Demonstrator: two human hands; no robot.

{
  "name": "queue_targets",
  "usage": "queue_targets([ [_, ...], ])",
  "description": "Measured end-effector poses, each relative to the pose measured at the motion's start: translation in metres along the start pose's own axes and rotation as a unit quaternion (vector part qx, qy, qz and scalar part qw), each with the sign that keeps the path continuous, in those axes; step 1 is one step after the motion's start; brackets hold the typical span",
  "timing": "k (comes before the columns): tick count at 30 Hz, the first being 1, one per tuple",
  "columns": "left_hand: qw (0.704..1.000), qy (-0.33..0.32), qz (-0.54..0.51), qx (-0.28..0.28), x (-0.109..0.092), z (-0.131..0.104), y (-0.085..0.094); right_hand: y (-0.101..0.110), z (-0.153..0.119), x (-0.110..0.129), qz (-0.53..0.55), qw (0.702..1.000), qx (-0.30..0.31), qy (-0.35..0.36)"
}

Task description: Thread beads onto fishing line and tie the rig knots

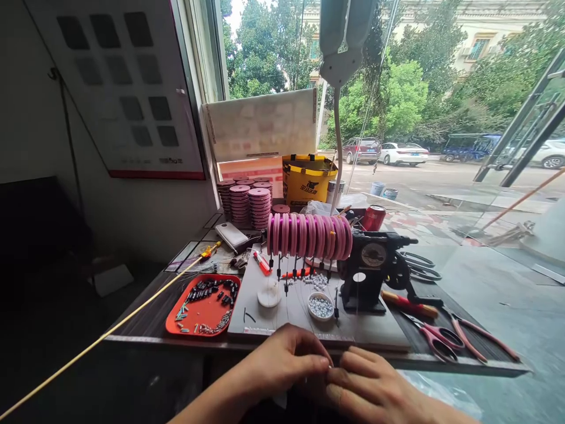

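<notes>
Left hand [298, 359] and right hand [373, 380] meet near one bead bowl [321, 318].

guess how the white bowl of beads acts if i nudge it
The white bowl looks low and wide, so it would probably slide rather than tip. Its beads look small, rounded and loose, so a jolt might send some rolling across the flat board.

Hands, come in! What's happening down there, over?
Left hand, right hand: fingertips meeting, grip too small to tell. Row of pink spools beside black machine, black pieces dangling. Bead bowl just beyond the hands.
</notes>
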State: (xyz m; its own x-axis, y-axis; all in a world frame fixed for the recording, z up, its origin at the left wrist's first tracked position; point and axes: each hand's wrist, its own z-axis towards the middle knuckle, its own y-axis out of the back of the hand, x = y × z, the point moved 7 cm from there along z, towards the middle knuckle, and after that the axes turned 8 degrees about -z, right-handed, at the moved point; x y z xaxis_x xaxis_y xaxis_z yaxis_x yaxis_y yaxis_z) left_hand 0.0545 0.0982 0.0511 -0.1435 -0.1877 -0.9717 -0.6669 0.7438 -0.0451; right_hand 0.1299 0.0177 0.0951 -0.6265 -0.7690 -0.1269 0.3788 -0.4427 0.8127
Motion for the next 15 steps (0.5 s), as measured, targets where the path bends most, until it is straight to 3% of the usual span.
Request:
queue_targets([
  [9, 0.998, -0.007, 0.059, 0.035, -0.012, 0.002, -0.009, 0.003, -0.001, 0.001, 0.001, 1.000, 0.018, 0.004],
  [15, 0.999, -0.013, 0.041, -0.020, -0.009, 0.000, -0.008, 0.010, 0.000, 0.003, 0.004, 1.000, 0.000, 0.025],
])
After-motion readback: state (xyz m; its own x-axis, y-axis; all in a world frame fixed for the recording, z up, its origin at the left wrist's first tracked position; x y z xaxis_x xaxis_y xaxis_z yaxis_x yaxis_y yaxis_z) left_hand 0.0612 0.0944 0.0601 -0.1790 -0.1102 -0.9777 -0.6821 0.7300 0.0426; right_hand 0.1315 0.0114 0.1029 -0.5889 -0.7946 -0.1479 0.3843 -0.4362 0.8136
